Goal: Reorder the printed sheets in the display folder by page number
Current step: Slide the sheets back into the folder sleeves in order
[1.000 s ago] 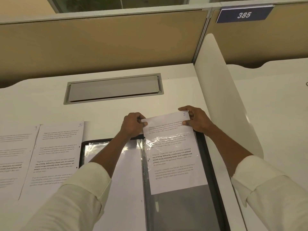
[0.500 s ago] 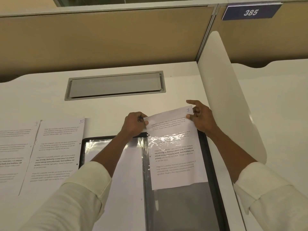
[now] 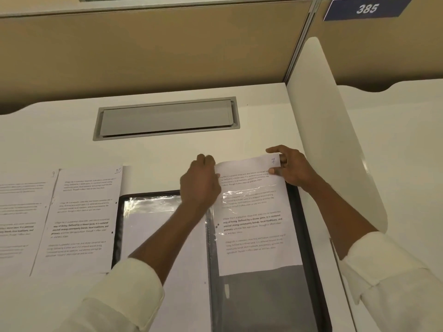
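Observation:
A black display folder (image 3: 303,226) lies open on the white desk. A printed sheet marked 7 (image 3: 254,219) sits partway inside the right-hand clear sleeve, its top part sticking out past the folder's far edge. My left hand (image 3: 200,180) pinches the sheet's top left corner. My right hand (image 3: 291,167) pinches its top right corner beside the number. The left-hand sleeve (image 3: 153,212) holds a white sheet whose face shows no print. Two loose printed sheets lie left of the folder: the sheet marked 10 (image 3: 82,216) and the sheet marked 9 (image 3: 21,212).
A grey cable-tray lid (image 3: 166,118) is set into the desk behind the folder. A white curved divider (image 3: 330,140) stands close on the right. A tan partition wall (image 3: 153,49) runs along the back, with a blue sign reading 385 (image 3: 366,8).
The sheet marked 7 has slid further out of the right sleeve, away from me, with both hands moving along at its top corners. The loose sheets on the left stayed put.

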A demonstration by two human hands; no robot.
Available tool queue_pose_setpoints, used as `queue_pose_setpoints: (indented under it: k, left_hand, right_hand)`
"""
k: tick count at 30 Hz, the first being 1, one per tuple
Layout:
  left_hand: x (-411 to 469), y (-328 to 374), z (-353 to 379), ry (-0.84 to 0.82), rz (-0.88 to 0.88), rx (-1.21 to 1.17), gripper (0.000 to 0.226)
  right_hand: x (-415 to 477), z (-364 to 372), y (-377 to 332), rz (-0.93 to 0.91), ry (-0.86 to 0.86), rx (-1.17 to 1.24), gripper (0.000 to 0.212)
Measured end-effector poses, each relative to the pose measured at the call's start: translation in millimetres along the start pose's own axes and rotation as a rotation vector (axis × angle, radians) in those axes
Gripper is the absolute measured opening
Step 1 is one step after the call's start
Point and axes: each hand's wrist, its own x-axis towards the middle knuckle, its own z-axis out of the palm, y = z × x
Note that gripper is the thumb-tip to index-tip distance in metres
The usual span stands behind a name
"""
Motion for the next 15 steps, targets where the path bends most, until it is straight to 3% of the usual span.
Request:
queue_pose_setpoints:
  k: [5, 9, 15]
  left_hand:
    - [-64.5, 48.7, 21.0, 0.127, 0.021, 0.057, 0.044]
    - [-100.7, 79.1, 45.4, 0.027, 0.090, -0.003, 0.044]
    - [-132.6, 96.5, 80.0, -0.133, 0.078, -0.021, 0.085]
  right_hand:
    - [3.4, -8.3, -10.9, -0.035, -0.041, -0.157, 0.058]
    - [3.6, -5.0, -15.7, -0.029, -0.121, -0.186, 0.055]
    - [2.1, -3.3, -13.1, -0.046, -0.213, -0.165, 0.052]
